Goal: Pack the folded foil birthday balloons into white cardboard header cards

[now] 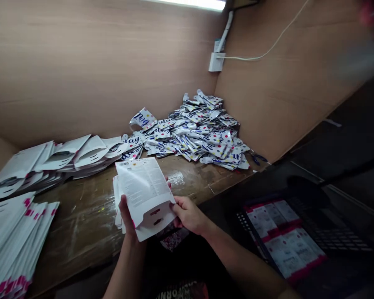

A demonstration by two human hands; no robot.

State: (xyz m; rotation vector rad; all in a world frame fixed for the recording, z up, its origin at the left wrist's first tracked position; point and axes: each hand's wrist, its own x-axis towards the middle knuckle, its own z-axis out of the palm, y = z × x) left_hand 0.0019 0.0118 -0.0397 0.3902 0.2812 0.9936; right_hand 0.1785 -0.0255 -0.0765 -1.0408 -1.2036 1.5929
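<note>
A flat white printed packet, with a barcode at its far edge and an open flap with hang slots at its near end, is held up in both hands. My left hand supports its left side, thumb along the edge and fingers behind it. At the flap's right corner, my right hand pinches the packet between thumb and fingers. Beneath it on the table lies a small stack of white packets. Beyond the packet spreads a heap of folded foil balloons with dots and blue lettering.
White packets with open mouths overlap along the back left. Another stack with pink edges fills the near left. Pliers lie at the table's right edge. A dark crate of pink-and-white packs stands lower right. Cardboard walls enclose the table.
</note>
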